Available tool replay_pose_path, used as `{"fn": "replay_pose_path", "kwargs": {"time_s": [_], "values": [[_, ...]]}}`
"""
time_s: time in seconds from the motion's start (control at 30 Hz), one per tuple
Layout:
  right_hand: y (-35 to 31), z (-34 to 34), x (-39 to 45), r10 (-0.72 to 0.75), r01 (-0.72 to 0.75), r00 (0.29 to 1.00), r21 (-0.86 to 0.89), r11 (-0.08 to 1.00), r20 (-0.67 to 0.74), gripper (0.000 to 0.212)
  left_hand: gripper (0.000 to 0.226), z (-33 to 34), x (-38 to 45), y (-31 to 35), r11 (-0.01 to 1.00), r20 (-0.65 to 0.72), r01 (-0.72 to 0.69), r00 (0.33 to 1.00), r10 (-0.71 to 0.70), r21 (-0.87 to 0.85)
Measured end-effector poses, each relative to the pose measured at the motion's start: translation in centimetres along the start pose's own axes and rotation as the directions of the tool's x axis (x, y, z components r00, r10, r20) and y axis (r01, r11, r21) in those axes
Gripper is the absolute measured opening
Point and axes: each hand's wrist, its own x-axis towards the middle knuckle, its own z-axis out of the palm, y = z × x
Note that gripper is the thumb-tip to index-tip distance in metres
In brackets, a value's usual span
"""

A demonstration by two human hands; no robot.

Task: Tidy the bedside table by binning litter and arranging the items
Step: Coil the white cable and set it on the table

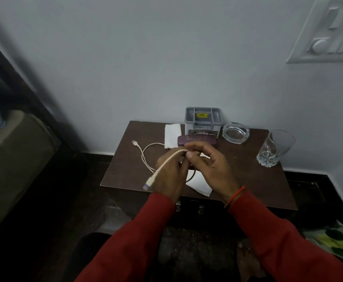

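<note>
Head view, left to right, all placed against the grey organiser (pixel 203 121) at the back of the counter (pixel 248 180).

Far left of it, the cable's small plug end (pixel 134 142) lies on the counter, with a loop of the white cable (pixel 146 157) trailing toward me. Just left of the organiser, touching or nearly so, a folded white tissue (pixel 172 135) lies flat. My left hand (pixel 169 176) is in front of the organiser, curled closed around the cable, the thick connector end (pixel 147 185) hanging out past my wrist side. My right hand (pixel 209 165) sits just beside it, thumb and forefinger pinched on the same cable near where it bends; the other fingers are loosely half open. A purple case (pixel 195 140) lies right in front of the organiser, partly behind my fingers. Another white paper (pixel 200 185) lies under my hands, near the counter's front edge. Right of the organiser is a glass ashtray (pixel 235 132), and further right a drinking glass (pixel 274 148), upright.

Step in hand, I'd say: coiling the cable, early on, since most of it is loose on the counter. Next move calls for drawing the slack in loop by loop, keeping the pinch firm so the coil doesn't spring open. Papers look like litter, not yet binned.
</note>
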Motion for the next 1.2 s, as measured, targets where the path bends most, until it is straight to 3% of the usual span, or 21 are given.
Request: {"fn": "replay_pose_path", "kwargs": {"time_s": [0.07, 0.13, 0.17, 0.23, 0.27, 0.33, 0.4, 0.47, 0.57, 0.67, 0.77, 0.87, 0.93, 1.13, 1.2], "values": [[0.2, 0.2, 0.0, -0.112, 0.112, 0.994, -0.126, 0.986, 0.005, 0.024, 0.019, 0.0, 0.7, -1.0, 0.981, 0.014, -0.085, 0.996, 0.084, 0.177], [0.2, 0.3, 0.2, -0.191, 0.176, 0.98, -0.217, 0.96, -0.049, 0.025, 0.016, -0.5, 1.3, -1.3, 0.968, 0.147, -0.037, 0.989, 0.0, 0.25], [0.1, 0.4, 0.4, -0.198, 0.175, 0.976, -0.22, 0.96, -0.089, 0.024, 0.012, -0.7, 1.5, -1.4, 0.984, 0.246, 0.008, 0.968, -0.052, 0.176], [-0.5, 0.3, 1.0, -0.183, 0.159, 0.969, -0.147, 0.976, -0.168, 0.025, 0.008, -1.8, 2.0, -0.9, 0.961, 0.378, 0.241, 0.909, -0.176, -0.133], [-0.8, 0.1, 1.3, -0.193, 0.168, 0.962, -0.14, 0.976, -0.192, 0.031, 0.016, -2.6, 2.3, -0.6, 0.882, 0.412, 0.4, 0.868, -0.278, -0.248], [-1.3, -0.7, 1.6, -0.276, 0.231, 0.945, -0.24, 0.943, -0.174, 0.041, 0.051, -4.6, 3.2, 0.0, 0.62, 0.557, 0.688, 0.703, -0.442, -0.377], [-0.9, -1.3, 1.8, -0.359, 0.289, 0.922, -0.357, 0.888, -0.147, 0.038, 0.082, -6.4, 3.8, 0.4, 0.396, 0.754, 0.838, 0.525, -0.394, -0.376], [-0.3, -1.7, 2.0, -0.388, 0.308, 0.914, -0.419, 0.854, -0.119, 0.029, 0.079, -7.5, 4.0, 0.7, 0.348, 0.844, 0.859, 0.472, -0.257, -0.375], [0.1, -1.8, 2.0, -0.419, 0.333, 0.906, -0.51, 0.793, -0.058, 0.023, 0.038, -7.5, 3.4, 1.1, 0.41, 0.814, 0.781, 0.564, -0.14, -0.471], [0.1, -1.3, 1.7, -0.405, 0.342, 0.914, -0.488, 0.803, -0.025, 0.022, 0.022, -6.9, 3.1, 1.4, 0.396, 0.775, 0.725, 0.63, -0.048, -0.564], [0.1, -0.4, 1.2, -0.286, 0.262, 0.958, -0.438, 0.86, 0.012, 0.021, 0.015, -6.4, 3.2, 2.0, 0.285, 0.656, 0.635, 0.754, -0.03, -0.718], [0.3, 0.6, 0.6, -0.162, 0.184, 0.983, -0.465, 0.866, 0.089, 0.019, 0.02, -6.1, 4.0, 2.3, 0.106, 0.445, 0.462, 0.882, -0.152, -0.88], [0.3, 1.4, 0.2, -0.094, 0.137, 0.988, -0.407, 0.903, 0.125, 0.019, 0.022, -6.1, 4.5, 1.9, 0.077, 0.315, 0.341, 0.92, -0.233, -0.937], [-1.0, 2.3, -0.5, 0.129, 0.042, 0.913, -0.405, 0.913, 0.386, 0.033, 0.03, -6.0, 4.9, 0.7, 0.216, 0.059, 0.129, 0.951, -0.303, -0.968], [-1.3, 2.2, -0.5, 0.186, 0.005, 0.892, -0.419, 0.908, 0.413, 0.033, 0.036, -6.1, 5.1, 0.1, 0.397, -0.08, 0.048, 0.951, -0.3, -0.916]]}}
